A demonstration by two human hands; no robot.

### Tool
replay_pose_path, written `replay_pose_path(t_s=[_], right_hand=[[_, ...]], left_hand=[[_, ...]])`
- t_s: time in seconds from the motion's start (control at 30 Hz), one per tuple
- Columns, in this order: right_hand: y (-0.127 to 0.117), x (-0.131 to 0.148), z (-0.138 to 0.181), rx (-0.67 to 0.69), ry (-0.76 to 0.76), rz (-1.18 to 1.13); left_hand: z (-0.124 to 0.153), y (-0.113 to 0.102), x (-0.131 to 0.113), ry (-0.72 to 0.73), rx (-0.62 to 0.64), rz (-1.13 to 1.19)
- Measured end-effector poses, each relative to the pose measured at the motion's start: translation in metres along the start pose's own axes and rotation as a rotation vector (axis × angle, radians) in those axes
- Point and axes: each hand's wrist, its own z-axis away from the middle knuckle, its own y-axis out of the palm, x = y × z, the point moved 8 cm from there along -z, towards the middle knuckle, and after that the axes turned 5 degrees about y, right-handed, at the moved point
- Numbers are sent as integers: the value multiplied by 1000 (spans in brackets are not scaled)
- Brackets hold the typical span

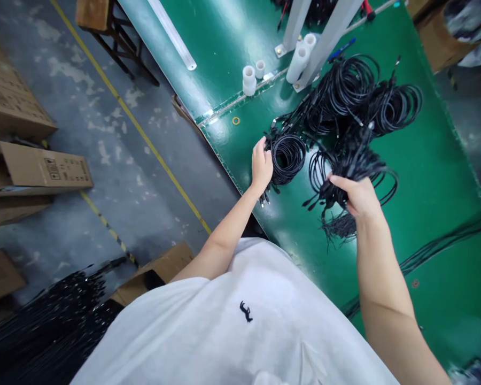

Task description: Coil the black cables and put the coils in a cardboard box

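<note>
My left hand (262, 167) is closed on the left edge of a round bundle of coiled black cables (287, 159), whose plugs stick out above and below. My right hand (359, 197) grips a second, looser bunch of black cables (355, 160), its thumb across the plugs; the fingers beneath are partly hidden. Beyond the hands, more coiled black cables (344, 93) lie heaped on the green table (433, 198). Below the right-hand bunch sits a small pile of thin black ties or strands (340, 225), too fine to tell which.
White plastic tubes (248, 80) stand near grey metal posts (318, 45) at the back. A blue pen (342, 49) and a yellow rubber band (235, 121) lie on the table. Cardboard boxes (44, 166), a wooden stool (94, 15) and many hanging black cables (52, 315) are to the left.
</note>
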Motion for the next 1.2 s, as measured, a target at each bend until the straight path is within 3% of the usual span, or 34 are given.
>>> replay_pose_path(t_s=[0.07, 0.13, 0.23, 0.33, 0.5, 0.67, 0.8, 0.93, 1.0, 1.1, 1.2], right_hand=[[37, 20, -26, -16, -64, 148], [85, 25, -52, 53, -48, 275], [151, 4, -79, 291, 160, 331], [177, -14, -86, 491, 300, 252], [143, -21, -86, 579, 365, 109], [85, -5, -101, 356, 289, -11], [42, 19, -106, 245, 158, -45], [5, 37, -94, 175, 168, -10], [-7, 46, -83, 128, 196, 8], [0, 51, -66, 63, 257, 32], [54, 44, -61, 119, 263, 79]], left_hand=[[8, -9, 9, 1, -7, 4], [18, -11, 18, 10, 20, -14], [28, -8, 30, 0, 47, -30], [24, -5, 34, 5, 59, 2], [-6, 3, 36, -50, 54, 55], [-19, 18, 28, -62, 170, -53], [-15, 13, 9, -60, 24, -62], [-2, 14, -29, 91, -42, -35], [9, 14, -32, 77, -62, 27], [25, 18, -13, -61, -64, 170], [33, 32, 10, -169, -20, 319]])
